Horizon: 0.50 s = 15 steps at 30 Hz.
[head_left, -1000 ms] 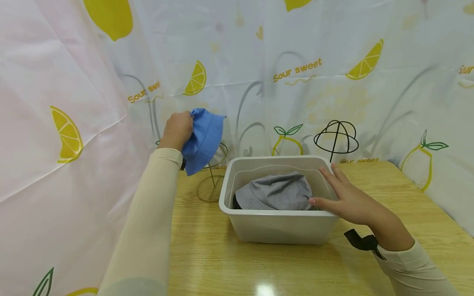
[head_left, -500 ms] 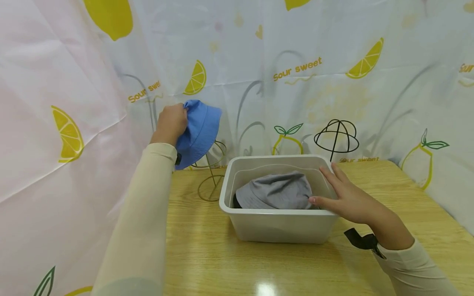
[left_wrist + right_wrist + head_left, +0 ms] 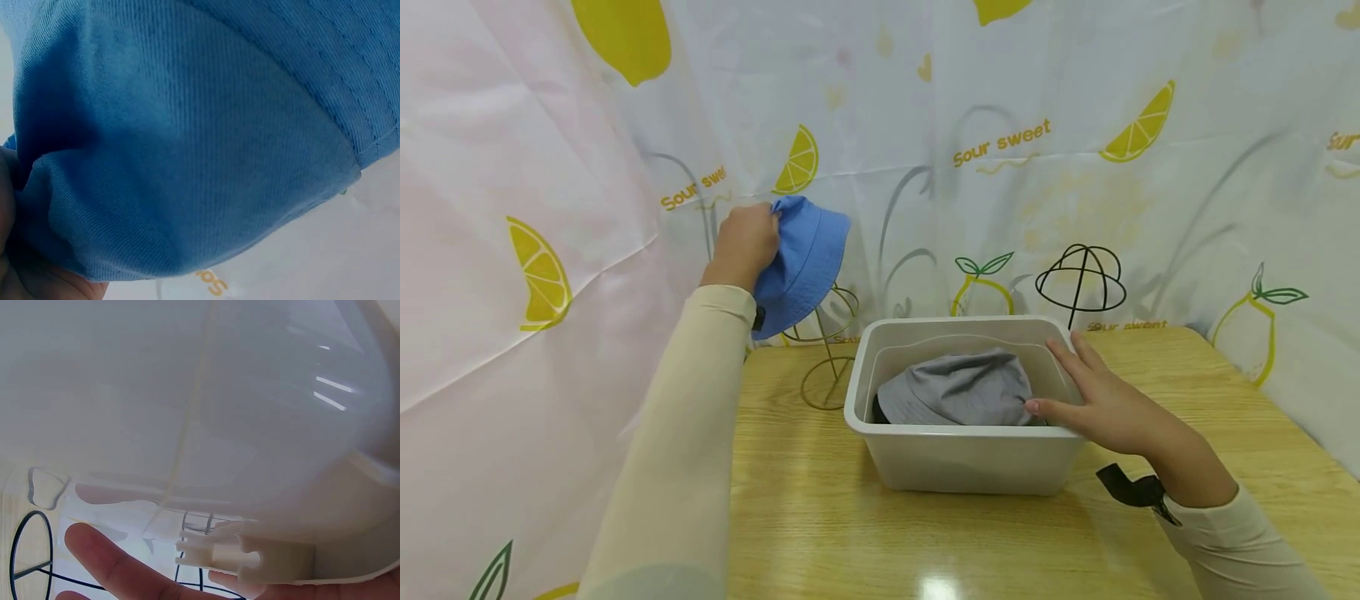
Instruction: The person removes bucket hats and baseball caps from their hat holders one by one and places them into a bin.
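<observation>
My left hand [image 3: 746, 244] pinches the top of a blue bucket hat [image 3: 805, 262], its brim tilted to the lower right. In the head view the hat overlaps the top of a gold wire hat stand [image 3: 827, 350]. Bunched blue cloth [image 3: 206, 144] fills most of the left wrist view. My right hand [image 3: 1108, 404] rests on the right rim of a white plastic bin [image 3: 973, 458], fingers extended and thumb at the front corner. Inside lies a crumpled grey bucket hat [image 3: 958, 387], with something dark beneath its left edge. The bin's outer wall fills much of the right wrist view.
A black wire hat stand [image 3: 1081, 279] rises behind the bin at the right, its base hidden. All of this stands on a wood-grain table [image 3: 820, 533]. A lemon-print curtain [image 3: 865, 100] hangs close behind and along the left side.
My left hand has raised the blue bucket hat and moved slightly left, showing more of the gold stand. The right hand and the bin have stayed still.
</observation>
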Motion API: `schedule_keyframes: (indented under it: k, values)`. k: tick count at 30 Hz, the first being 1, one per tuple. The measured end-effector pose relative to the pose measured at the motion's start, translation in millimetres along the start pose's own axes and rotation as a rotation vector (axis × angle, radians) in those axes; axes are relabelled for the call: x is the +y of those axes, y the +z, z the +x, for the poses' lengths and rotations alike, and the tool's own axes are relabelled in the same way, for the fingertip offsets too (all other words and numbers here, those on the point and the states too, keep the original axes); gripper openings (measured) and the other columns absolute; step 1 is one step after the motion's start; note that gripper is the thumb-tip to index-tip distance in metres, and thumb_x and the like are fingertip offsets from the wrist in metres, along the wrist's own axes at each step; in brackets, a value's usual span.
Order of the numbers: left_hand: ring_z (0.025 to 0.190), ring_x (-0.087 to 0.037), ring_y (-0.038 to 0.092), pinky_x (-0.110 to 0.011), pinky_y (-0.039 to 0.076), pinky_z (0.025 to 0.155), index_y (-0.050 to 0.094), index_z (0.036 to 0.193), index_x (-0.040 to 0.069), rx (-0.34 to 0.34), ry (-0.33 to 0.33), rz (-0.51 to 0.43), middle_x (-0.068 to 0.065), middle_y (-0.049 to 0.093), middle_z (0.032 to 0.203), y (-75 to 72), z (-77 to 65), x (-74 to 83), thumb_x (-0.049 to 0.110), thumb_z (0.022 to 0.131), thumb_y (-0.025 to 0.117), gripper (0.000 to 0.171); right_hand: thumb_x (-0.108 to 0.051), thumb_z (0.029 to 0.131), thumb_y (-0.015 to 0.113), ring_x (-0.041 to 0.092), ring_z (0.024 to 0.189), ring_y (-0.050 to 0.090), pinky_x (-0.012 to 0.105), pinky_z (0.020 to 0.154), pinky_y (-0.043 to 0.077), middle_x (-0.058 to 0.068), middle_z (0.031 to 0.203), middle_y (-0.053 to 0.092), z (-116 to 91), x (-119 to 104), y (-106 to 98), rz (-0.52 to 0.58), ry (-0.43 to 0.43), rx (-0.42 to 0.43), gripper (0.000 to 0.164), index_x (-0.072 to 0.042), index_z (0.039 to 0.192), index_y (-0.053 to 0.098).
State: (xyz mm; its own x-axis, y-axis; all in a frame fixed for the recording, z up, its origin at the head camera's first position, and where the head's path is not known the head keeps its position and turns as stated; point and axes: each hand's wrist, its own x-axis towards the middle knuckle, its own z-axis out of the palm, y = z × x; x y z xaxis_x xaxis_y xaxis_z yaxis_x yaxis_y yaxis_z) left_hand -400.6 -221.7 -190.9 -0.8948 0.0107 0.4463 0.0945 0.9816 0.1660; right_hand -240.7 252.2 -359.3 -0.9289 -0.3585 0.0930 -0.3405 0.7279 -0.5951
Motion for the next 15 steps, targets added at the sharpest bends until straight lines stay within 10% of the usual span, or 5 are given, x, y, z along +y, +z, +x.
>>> schedule_keyframes:
  k: [15]
  values:
    - [0.116,-0.055,0.06,-0.065,0.046,0.098,0.061,0.117,-0.006,0.046,0.071,0.039,-0.035,0.065,0.122,-18.9,3.2,14.1,0.026,0.112,0.034,0.042,-0.059,0.098,0.063,0.065,0.15,0.001,0.085,0.103,0.021,0.02,0.17,-0.021,0.3,-0.2,0.8,-0.009,-0.002,0.008,0.101,-0.03,0.168,-0.002]
